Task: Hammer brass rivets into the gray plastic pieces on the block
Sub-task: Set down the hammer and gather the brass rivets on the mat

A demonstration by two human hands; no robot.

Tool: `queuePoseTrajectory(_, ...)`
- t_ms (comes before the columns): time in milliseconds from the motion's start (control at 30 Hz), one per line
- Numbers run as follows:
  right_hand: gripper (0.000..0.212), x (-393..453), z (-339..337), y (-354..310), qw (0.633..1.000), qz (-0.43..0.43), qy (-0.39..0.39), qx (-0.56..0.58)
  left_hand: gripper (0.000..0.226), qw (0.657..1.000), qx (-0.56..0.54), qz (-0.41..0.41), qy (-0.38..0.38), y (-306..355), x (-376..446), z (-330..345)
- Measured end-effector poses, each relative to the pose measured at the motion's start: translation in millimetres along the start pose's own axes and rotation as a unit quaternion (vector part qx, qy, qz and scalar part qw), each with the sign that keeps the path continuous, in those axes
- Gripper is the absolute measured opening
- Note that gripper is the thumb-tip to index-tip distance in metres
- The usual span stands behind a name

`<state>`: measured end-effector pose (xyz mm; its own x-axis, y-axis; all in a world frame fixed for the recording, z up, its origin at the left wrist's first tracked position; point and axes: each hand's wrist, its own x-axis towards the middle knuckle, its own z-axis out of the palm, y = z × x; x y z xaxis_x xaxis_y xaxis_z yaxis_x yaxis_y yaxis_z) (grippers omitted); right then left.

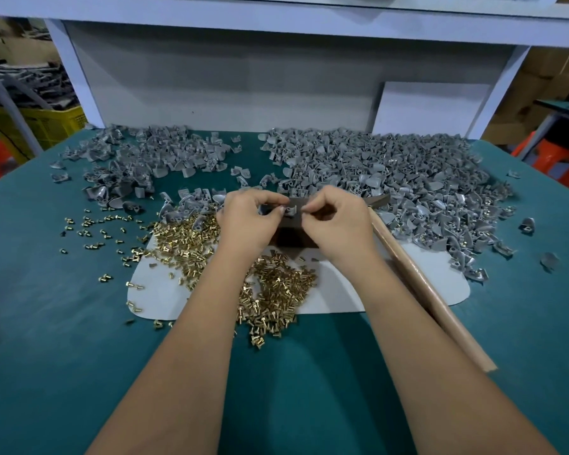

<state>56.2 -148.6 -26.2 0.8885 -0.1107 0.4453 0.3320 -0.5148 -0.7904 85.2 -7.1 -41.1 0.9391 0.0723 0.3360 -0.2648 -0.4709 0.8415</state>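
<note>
Left hand: pinches gray piece on block, centre | Right hand: fingertips pinched, contents unclear | Rivets: 6 o'clock of block | Hammer: 3 o'clock

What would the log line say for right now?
step: setting rivet | left hand: holds gray piece on block | right hand: pinching at the piece, rivet not visible | hammer: lying on table, untouched

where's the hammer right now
In the head view the hammer lies on the table to the right of the right hand, its wooden handle running toward the near right and its head against the big gray pile.
</note>
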Motion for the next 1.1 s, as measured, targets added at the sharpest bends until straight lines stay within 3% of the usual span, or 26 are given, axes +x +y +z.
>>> queuePoseTrajectory(167, 0.026, 3.7, -1.2, 14.1, 0.998, 0.045, 0.049, 0.001, 0.029, 0.999, 0.037, 0.005, 0.001, -0.8, -0.7, -1.4)
queuePoseTrajectory(300, 0.023, 5.9, -1.0, 13.6, 0.996, 0.056, 0.063, 0.014, 0.014, 0.997, 0.076, 0.022, -0.004, -0.3, -1.6, -1.3)
queuePoseTrajectory(533, 0.01, 8.3, 11.1, 9.0, 0.997, 0.057, 0.051, 0.001, 0.01, 0.997, 0.072, 0.041, -0.006, 3.6, -3.1, 10.8)
queuePoseTrajectory(1100, 0.009, 11.0, 14.2, 6.3, 0.993, 0.085, 0.03, -0.079, 0.01, 0.999, 0.009, 0.045, -0.024, -3.0, -2.7, 12.4)
